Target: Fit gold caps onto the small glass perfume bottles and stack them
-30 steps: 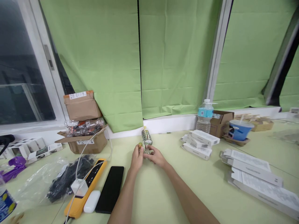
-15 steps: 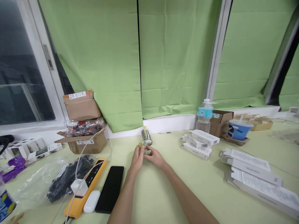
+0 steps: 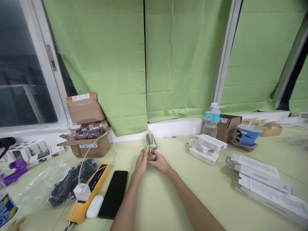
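Both hands meet near the middle of the table, close to the wall. My left hand (image 3: 141,162) is closed, its fingers together around a small yellow cap-like piece (image 3: 145,149) that is mostly hidden. My right hand (image 3: 159,163) pinches a small clear glass bottle (image 3: 150,156) between thumb and fingers, beside the left fingertips. Just beyond them lies a clear patterned bottle (image 3: 151,141) with a yellow top pointing to the wall.
At left are an open carton (image 3: 91,148), a yellow power strip (image 3: 80,208), a white case (image 3: 95,206) and a black phone (image 3: 114,194). At right are white boxes (image 3: 207,147), a water bottle (image 3: 211,120), a blue cup (image 3: 247,134) and flat white cartons (image 3: 269,189).
The yellow piece at my left fingertips shows less than before, and more of the small glass bottle shows between the hands. The hands stay in nearly the same place; the view shifts slightly.
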Tool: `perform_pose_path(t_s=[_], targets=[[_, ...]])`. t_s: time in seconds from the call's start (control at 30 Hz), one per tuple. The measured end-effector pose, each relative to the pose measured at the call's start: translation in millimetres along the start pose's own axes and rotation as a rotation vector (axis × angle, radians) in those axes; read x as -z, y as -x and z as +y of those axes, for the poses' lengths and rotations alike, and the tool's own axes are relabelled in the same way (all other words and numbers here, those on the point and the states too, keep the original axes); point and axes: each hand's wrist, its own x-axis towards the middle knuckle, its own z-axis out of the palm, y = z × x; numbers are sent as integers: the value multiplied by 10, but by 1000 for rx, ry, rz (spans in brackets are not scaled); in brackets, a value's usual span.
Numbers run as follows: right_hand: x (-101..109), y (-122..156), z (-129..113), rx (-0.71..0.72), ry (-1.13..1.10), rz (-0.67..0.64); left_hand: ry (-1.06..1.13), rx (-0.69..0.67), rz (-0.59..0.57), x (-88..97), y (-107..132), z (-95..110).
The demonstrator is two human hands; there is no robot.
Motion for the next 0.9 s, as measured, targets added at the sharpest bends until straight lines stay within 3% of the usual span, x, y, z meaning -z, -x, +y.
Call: perform_pose_path(t_s=[0.6, 0.7, 0.9], targets=[[-15, 16, 38, 65, 254, 39, 167, 76, -6, -49, 64, 50], [-45, 6, 47, 61, 274, 63, 72, 103, 20, -59, 53, 5], [-74, -38, 81, 24, 364, 148, -335, 58, 128, -101, 5, -26]])
